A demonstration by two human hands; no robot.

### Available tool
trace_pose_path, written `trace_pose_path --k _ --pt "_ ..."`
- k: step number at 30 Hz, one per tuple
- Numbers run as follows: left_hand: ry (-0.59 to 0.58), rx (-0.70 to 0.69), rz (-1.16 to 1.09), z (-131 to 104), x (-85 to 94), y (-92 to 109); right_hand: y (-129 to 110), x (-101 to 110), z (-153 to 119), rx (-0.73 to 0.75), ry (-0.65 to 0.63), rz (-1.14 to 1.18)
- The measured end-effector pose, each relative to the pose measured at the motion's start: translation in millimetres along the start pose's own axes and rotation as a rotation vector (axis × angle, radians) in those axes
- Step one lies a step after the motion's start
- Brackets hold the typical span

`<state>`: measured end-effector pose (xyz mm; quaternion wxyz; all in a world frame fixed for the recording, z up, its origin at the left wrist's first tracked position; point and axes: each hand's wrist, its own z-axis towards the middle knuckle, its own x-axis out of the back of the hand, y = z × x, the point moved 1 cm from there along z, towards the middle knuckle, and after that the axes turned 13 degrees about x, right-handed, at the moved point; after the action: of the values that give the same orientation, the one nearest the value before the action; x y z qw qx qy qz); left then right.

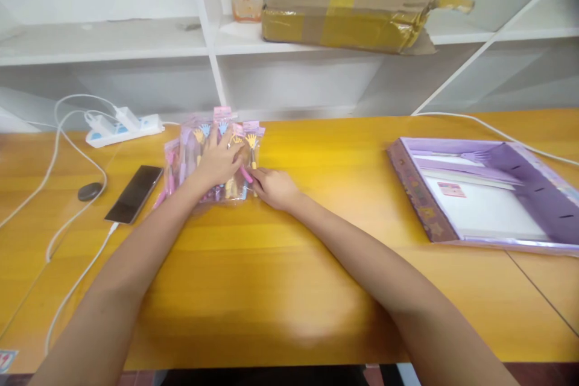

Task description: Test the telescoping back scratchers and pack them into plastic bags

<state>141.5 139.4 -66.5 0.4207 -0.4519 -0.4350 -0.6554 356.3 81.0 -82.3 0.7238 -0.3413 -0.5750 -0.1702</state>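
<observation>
Pressing my left hand (220, 157) flat, fingers spread, steadies the toy packets (212, 154) on the counter (289, 289) while my right hand (271, 186) pinches their near edge.

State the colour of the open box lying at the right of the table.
Purple box, with a white inner panel; seen in the head view.

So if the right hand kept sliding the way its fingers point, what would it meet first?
The right hand points left, its fingers already at the edge of the pile of clear packets that the left hand presses flat. It would probably push into those packets first; depth is hard to judge.
</observation>
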Motion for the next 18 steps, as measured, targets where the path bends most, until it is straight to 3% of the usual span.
trace_pose_path --k 18 --pt "0.021 0.02 0.027 1.2 2.4 2.5 2.0 -0.7 0.8 -0.025 0.012 0.003"
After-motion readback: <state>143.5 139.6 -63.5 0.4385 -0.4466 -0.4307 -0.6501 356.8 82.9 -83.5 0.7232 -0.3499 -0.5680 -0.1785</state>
